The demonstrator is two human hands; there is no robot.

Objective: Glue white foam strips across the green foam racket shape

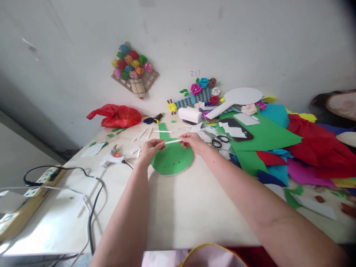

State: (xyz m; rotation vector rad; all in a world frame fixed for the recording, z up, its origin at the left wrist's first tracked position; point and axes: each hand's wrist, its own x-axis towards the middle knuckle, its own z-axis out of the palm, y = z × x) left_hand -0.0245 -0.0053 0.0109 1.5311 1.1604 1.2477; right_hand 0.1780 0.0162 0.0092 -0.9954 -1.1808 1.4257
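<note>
Over the green paddle-shaped piece [174,167] on the worktop [178,215], a thin white stick [172,141] spans the space between two hands; the fingers of the left hand [150,149] pinch one end, those of the right hand [193,142] the other; a white glue gun [111,160] lies to the left; a red plastic bag [120,116] sits farther back.
</note>
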